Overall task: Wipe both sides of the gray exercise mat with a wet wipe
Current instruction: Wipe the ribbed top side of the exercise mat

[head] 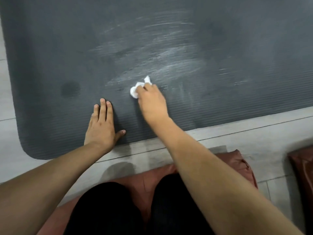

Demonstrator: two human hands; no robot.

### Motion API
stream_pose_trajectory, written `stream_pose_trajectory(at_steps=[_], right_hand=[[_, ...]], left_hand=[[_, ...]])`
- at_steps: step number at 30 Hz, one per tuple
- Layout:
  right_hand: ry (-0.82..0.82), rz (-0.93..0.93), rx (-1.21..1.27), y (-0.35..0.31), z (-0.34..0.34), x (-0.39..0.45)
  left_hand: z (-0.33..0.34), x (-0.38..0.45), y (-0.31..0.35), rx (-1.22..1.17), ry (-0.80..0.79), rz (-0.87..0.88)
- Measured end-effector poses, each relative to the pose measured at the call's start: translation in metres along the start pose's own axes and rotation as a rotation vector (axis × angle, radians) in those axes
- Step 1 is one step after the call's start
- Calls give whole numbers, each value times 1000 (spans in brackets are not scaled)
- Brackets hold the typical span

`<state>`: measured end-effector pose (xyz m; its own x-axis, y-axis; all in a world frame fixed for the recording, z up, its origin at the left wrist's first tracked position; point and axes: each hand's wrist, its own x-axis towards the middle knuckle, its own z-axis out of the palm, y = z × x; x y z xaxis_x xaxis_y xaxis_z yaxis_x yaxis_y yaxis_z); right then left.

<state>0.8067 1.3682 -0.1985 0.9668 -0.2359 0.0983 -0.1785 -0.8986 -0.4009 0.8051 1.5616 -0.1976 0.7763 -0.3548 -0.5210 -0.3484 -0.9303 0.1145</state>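
Head view: the gray exercise mat [220,39] lies flat on a pale tiled floor [237,138], its ribbed face streaked with shiny wet marks. The right hand [151,102] grips a crumpled white wet wipe [135,92] in curled fingers and holds it against the mat, near the mat's near edge. Just left of it, the left hand [101,124] rests palm-down on the mat, 4 fingers straight and close, thumb spread. Black-clad knees [135,209] rest on a reddish cushion [237,163] just off the mat's near edge.

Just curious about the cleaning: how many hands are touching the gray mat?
2. The left hand rests flat near the mat's front edge; the right hand presses a white wipe farther in.
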Motion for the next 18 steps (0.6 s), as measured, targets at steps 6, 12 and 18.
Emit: stream_pose_trajectory(at_steps=[6, 12, 18], right_hand=[[52, 465, -93, 136, -61, 14], [-162, 191, 13, 12, -3, -25], [-200, -1, 132, -13, -2, -67]], left_hand=[[0, 1, -1, 11, 9, 1], [-4, 0, 2, 1, -18, -7], [-4, 2, 3, -20, -46, -30]])
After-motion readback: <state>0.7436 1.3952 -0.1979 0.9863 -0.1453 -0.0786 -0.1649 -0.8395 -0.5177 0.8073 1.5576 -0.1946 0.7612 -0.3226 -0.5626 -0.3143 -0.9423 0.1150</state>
